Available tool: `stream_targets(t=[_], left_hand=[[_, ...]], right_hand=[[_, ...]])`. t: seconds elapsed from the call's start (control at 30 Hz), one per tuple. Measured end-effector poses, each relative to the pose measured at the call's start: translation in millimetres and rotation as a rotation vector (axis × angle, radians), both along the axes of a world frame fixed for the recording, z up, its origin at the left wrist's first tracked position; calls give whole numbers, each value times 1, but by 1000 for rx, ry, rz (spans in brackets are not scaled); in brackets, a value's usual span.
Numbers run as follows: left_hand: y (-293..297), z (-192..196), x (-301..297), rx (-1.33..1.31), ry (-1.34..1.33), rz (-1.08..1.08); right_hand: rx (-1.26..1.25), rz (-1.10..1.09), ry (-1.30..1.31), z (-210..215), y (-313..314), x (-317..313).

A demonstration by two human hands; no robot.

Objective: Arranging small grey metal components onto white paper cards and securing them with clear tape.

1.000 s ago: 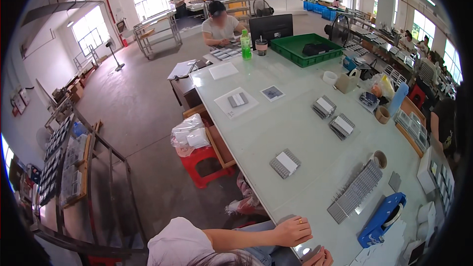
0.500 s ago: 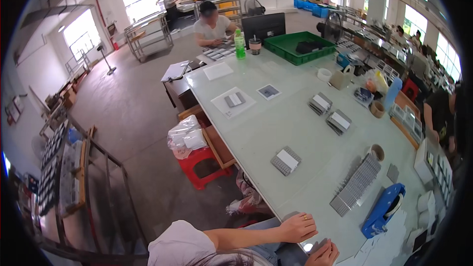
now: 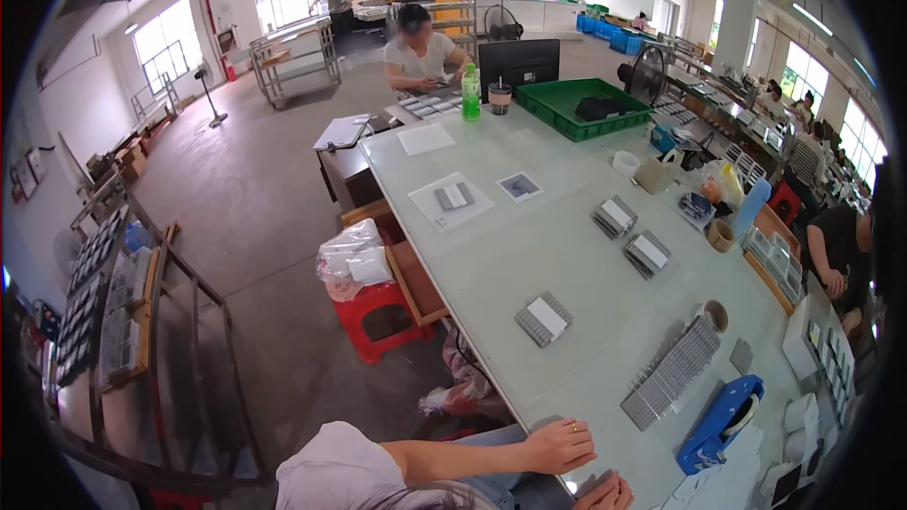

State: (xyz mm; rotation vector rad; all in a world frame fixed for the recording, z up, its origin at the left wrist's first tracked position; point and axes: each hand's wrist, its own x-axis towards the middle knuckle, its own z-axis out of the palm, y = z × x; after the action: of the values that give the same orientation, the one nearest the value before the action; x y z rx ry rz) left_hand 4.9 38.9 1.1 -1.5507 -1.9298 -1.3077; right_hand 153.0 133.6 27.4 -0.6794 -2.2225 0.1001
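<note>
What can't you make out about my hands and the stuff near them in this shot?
- Right hand, head view: cut off by the lower edge; open or gripping, cannot tell.
- Left hand, head view: palm down on the table edge; anything beneath is hidden.
- Blue holder, head view: bent by the fisheye rim; details unclear.

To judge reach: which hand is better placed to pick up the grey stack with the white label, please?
Probably left: the left hand rests on the table edge, nearer the grey stack; the right hand is lower, partly cropped.

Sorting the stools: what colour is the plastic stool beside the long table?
Red; the stool shows best in the head view.
</note>
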Motion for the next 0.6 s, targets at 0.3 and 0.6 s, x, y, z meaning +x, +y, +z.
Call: stream_targets(t=[0.3, 0.6], left_hand=[[-4, 2, 1, -3, 15, 17], [-10, 14, 3, -36, -55, -54]], right_hand=[[-6, 9, 8, -2, -2, 1], [-231, 67, -95, -25, 5, 15]])
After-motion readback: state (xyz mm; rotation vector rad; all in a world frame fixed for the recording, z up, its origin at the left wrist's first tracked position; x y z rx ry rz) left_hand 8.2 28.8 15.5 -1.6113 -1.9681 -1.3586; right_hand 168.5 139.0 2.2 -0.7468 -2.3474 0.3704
